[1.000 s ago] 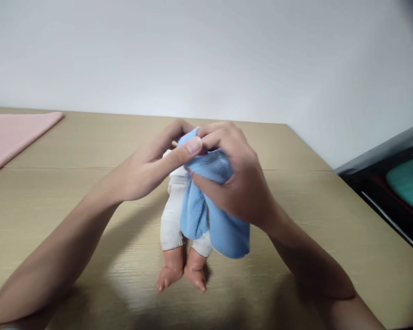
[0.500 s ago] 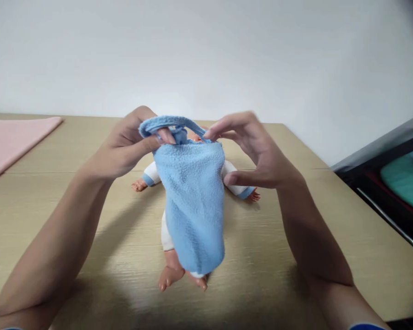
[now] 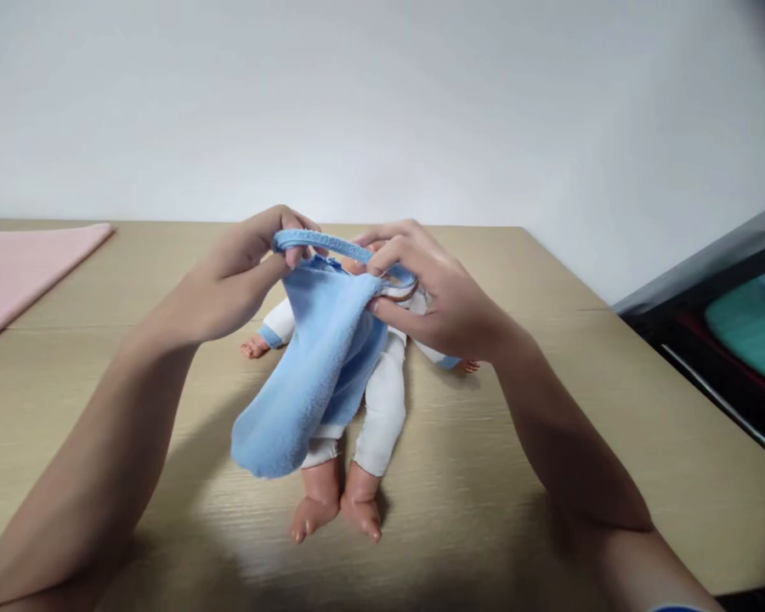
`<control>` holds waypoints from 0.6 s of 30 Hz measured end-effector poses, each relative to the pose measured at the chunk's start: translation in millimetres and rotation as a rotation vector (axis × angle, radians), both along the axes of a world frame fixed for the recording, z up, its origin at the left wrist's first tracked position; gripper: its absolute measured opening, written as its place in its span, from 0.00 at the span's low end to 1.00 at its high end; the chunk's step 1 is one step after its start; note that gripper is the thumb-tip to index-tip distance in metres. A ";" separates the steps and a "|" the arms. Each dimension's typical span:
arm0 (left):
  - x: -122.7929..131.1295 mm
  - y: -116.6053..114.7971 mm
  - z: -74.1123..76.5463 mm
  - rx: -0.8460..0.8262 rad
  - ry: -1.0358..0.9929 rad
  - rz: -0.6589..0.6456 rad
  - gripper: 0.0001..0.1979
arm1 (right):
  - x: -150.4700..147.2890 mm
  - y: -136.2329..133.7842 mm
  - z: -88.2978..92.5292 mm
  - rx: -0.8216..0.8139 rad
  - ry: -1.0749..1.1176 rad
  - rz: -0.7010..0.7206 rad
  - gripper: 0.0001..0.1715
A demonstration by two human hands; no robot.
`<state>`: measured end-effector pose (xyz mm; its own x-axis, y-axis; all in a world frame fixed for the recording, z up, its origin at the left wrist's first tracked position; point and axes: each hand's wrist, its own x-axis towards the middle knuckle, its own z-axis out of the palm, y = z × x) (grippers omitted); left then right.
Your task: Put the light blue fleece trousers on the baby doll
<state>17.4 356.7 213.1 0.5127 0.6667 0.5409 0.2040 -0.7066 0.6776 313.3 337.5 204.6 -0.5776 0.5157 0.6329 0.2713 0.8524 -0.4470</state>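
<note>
A soft blue bib (image 3: 280, 408) with a narrow neck band (image 3: 324, 243) hangs in the air over a baby doll, its rounded lower end swung to the left. My left hand (image 3: 239, 276) is closed on the bib's upper left corner, the band looped over its fingers. Fingers and thumb of my right hand (image 3: 430, 293) pinch the upper right corner and the band beside it. On its back below lies the doll (image 3: 382, 399), in a white outfit with blue cuffs, bare feet towards me. Bib and hands cover most of its head and chest.
At the far left of the wooden table (image 3: 516, 476) lies a folded pink cloth (image 3: 31, 272). Beyond the table's right edge is a dark case or bag (image 3: 688, 340) with a green item (image 3: 752, 327) in it. A white wall (image 3: 382, 102) rises behind.
My right hand has moved left and closed on the bib's corner. The bib has turned and folded, its lower end swinging left, so the doll's legs now show.
</note>
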 end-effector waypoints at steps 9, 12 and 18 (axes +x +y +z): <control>19.5 -23.0 8.5 -0.244 -0.373 -0.311 0.17 | -14.1 1.9 -15.6 -0.316 0.220 -0.084 0.32; 18.1 -12.8 4.5 -0.232 -0.528 -0.309 0.16 | -5.8 14.0 -19.0 -0.616 0.046 0.073 0.40; 0.5 -4.9 6.9 -0.116 -0.247 -0.047 0.13 | -2.1 9.0 -11.0 -0.561 0.093 0.044 0.24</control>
